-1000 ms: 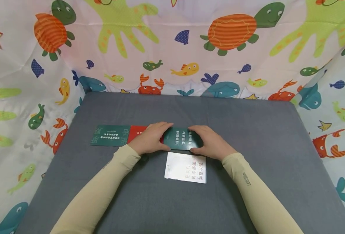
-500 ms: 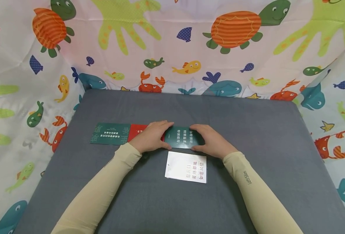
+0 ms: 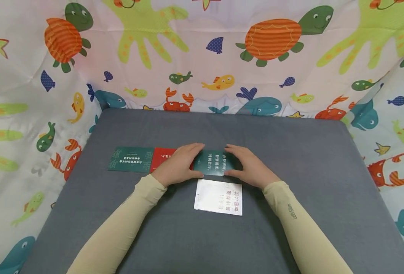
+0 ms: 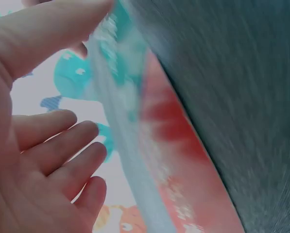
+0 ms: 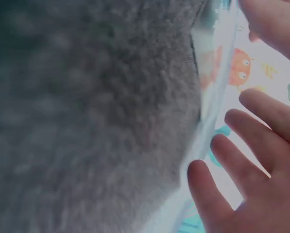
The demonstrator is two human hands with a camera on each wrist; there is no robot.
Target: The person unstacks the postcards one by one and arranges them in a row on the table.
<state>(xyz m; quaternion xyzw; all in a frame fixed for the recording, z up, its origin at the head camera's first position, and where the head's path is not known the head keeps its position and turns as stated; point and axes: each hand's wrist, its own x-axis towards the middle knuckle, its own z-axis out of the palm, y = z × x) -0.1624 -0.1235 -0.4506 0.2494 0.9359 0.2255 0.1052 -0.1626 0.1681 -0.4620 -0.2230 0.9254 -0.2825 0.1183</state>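
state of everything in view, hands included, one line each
Left hand: fingers relaxed
Right hand: fingers relaxed
Left green card: flat, uncovered
Red card: flat, partly hidden
Right green card: flat, between the hands
White card: flat, printed side up
Patterned backdrop: hanging
Grey tabletop: covered

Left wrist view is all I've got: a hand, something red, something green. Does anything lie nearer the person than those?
Observer: Yes, a white card, on the near side of the right green card.
Visitor: And what's past the red card, to the left?
Observer: The left green card, with pale writing on it.
Visitor: What is the person wearing on that other arm?
Observer: A pale yellow right sleeve with dark lettering near the wrist.
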